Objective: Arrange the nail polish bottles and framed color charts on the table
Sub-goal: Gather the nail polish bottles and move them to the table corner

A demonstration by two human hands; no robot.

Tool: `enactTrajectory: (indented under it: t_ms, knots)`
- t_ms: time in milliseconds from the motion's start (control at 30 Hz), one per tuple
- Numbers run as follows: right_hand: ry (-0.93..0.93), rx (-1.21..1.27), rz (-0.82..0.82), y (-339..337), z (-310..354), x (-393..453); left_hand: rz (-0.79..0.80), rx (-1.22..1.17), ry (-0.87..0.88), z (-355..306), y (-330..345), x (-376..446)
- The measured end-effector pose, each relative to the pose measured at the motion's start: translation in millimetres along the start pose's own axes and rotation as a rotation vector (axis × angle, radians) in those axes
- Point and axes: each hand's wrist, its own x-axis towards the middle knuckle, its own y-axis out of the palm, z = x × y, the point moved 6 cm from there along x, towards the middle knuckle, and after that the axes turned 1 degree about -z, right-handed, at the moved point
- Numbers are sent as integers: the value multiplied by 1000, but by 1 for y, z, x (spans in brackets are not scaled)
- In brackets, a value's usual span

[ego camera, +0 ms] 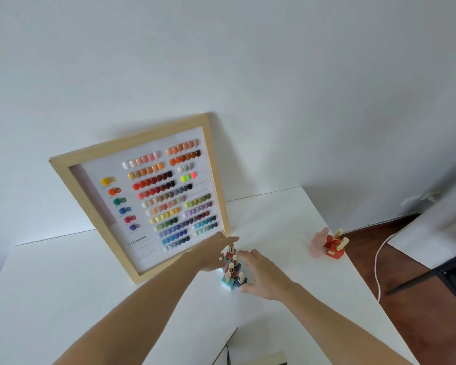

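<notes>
White table bears clustered gold-capped square bottles, red, teal, navy.

The framed color chart leans on the wall. Near its bottom left corner, on the white sheet, stands the number "128". The small words beside it and the scribbled names below are too blurry to read.

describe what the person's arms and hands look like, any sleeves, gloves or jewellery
Both forearms are bare as far as the frame shows them, with no sleeve in view. The left hand and right hand wear no gloves, and no watch, bracelet or ring can be seen on the wrists or fingers. The picture is soft, so a thin ring could be missed.
</notes>
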Motion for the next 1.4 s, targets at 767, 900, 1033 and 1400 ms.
enactTrajectory:
  t_ms: [767,900,1033,1400]
  knots:
    - [-70,-66,-177,-5,15,18,-209,28,-51,13,-12,15]
    - [-29,-17,-198,-18,6,3,-241,63,-29,2,-25,16]
    - [34,26,-285,-40,-15,-19,-258,103,23,-24,-38,26]
    - [305,24,-437,-91,-113,-88,-154,130,163,-137,-7,68]
